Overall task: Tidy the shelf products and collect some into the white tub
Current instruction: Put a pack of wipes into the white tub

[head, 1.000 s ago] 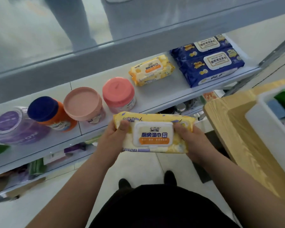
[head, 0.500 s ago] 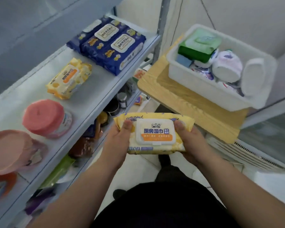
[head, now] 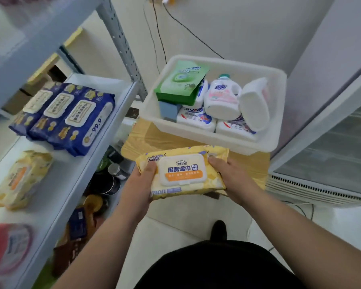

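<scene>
We hold the yellow wipes pack just in front of the white tub, with the left hand and right hand each curled round a short end. It looks soft, slick and fairly light. The ends beside its stiff lid suit the fingers best.

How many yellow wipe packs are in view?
2. One pack is gripped by left hand and right hand; the other pack lies on the shelf. More may be hidden.

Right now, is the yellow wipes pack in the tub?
Out: left hand and right hand hold the pack short of the tub.
</scene>
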{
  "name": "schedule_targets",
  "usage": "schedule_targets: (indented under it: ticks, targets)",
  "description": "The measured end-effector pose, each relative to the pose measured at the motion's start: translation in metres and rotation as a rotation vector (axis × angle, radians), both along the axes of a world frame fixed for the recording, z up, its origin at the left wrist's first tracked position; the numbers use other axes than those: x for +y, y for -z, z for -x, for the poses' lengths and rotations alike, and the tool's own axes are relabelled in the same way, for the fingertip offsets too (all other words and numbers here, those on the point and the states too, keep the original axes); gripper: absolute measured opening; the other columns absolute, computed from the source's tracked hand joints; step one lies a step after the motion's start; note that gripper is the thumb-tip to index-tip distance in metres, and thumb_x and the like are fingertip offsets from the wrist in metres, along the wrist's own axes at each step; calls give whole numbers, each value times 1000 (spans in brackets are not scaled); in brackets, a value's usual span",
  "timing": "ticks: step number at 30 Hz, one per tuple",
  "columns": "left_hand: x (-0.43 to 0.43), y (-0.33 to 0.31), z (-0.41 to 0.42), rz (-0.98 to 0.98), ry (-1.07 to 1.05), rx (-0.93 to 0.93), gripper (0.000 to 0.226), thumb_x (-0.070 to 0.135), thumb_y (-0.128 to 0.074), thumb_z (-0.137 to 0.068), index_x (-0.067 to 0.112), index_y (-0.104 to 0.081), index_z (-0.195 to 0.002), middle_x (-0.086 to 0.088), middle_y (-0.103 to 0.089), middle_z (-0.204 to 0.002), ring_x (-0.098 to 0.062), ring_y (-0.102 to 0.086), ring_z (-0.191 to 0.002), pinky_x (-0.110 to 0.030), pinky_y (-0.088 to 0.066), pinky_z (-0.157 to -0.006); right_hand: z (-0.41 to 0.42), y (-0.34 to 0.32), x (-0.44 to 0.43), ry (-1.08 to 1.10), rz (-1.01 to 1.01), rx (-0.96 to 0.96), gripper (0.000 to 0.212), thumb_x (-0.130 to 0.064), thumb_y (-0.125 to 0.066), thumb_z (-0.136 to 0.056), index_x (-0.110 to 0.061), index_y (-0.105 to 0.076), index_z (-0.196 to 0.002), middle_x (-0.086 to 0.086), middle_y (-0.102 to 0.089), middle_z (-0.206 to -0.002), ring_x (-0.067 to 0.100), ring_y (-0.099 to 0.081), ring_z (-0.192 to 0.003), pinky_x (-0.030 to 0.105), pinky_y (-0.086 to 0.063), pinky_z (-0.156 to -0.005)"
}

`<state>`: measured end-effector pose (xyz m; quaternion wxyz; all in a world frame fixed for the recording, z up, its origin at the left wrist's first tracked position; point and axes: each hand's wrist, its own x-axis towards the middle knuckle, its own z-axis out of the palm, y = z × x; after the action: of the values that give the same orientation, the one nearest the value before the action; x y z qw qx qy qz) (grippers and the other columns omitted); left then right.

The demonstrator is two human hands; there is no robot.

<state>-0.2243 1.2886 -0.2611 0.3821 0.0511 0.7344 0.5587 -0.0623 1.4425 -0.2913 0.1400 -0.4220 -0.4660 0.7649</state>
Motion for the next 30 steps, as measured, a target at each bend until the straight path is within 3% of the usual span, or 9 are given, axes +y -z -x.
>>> schedule_targets:
  ticks: [4,8,10,13,17,21,24,27,30]
  targets:
    - [58,5,-11,16,38,19,26,35,-52,-104,21,-62,-123,-7,-77,-107,-25,-76,-91,-42,-61,-73,-12,4,57,52,-18,-17,16,-22,-59,-102,-15,-73,-106,11,-78,-106,35,-73,-102,49,-57,-95]
    - [104,8,-13,33,131,66,18,32,-52,-105,24,-66,-112,-1,-79,-97,-14,-76,-81,-28,-59,-63,-25,11,95,76,-39,-73,39,-50,-73,-80,-23,-76,-108,5,-78,-108,31,-74,-104,55,-54,-101]
    - [123,11,-9,48,171,62,16,36,-54,-104,28,-67,-110,-1,-79,-102,-20,-76,-89,-35,-60,-74,-30,15,108,69,-64,-103,48,-58,-72,-74,-26,-76,-110,2,-78,-108,28,-74,-104,54,-53,-102]
    - [151,20,1,73,259,97,25,49,-57,-98,35,-68,-116,3,-78,-107,-23,-75,-100,-46,-56,-91,-33,21,129,88,-78,-113,32,-49,-68,-90,-26,-74,-112,0,-78,-109,25,-74,-104,53,-53,-102]
    - [186,28,18,94,402,252,18,38,-51,-105,33,-65,-116,5,-77,-95,-13,-72,-76,-28,-56,-61,-29,25,155,120,-208,-217,45,-69,-65,-76,-39,-73,-109,-10,-77,-110,16,-72,-106,49,-54,-102]
    - [224,35,41,186,612,410,13,39,-48,-105,36,-60,-106,4,-72,-96,-24,-68,-87,-40,-57,-77,-23,29,174,220,-311,-357,16,-46,-67,-95,-34,-71,-104,-11,-75,-103,12,-70,-101,38,-55,-96]
    - [254,46,59,255,767,498,25,38,-50,-104,24,-62,-122,-1,-70,-117,-26,-63,-110,-37,-48,-89,-16,35,184,235,-377,-499,20,-40,-66,-97,-24,-70,-108,-4,-73,-98,17,-68,-94,30,-51,-79]
    - [273,59,71,373,955,585,31,38,-48,-105,16,-60,-124,-9,-68,-121,-30,-59,-115,-31,-36,-79,-13,39,188,206,-398,-633,22,-41,-66,-97,-22,-70,-108,-6,-70,-93,18,-66,-93,29,-44,-70]
    - [284,70,83,455,1097,646,26,40,-49,-105,17,-60,-109,-9,-67,-104,-31,-61,-106,-33,-34,-73,-9,40,188,189,-435,-724,14,-37,-71,-94,-24,-69,-99,-6,-69,-87,20,-67,-90,28,-44,-66]
